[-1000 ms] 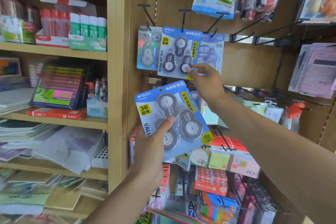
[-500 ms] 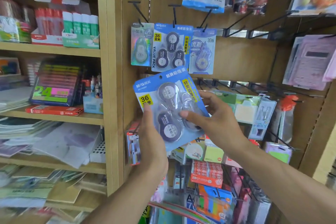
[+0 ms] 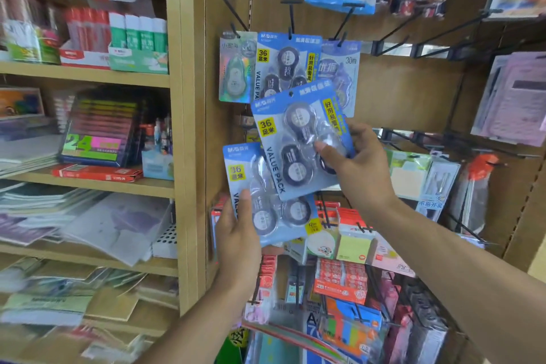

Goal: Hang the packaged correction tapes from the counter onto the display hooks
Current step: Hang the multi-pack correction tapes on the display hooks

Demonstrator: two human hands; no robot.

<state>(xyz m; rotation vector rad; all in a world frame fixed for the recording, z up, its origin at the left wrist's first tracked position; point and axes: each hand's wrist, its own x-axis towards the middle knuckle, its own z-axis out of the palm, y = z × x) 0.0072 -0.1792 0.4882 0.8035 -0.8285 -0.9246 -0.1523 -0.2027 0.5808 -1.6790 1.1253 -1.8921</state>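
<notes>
Before the wooden hook wall (image 3: 413, 91), each hand's grip pinches one blue three-roll correction-tape pack (image 3: 298, 139).

Blue three-roll value packs of correction tape: three, one in the right hand (image 3: 359, 170), one in the left hand (image 3: 237, 241), one on the middle hook (image 3: 291, 13). Single-roll packs hanging: two, on the flanking hooks.

Each hand (left (image 3: 236, 233), right (image 3: 359, 168)) grips own blue pack.
</notes>
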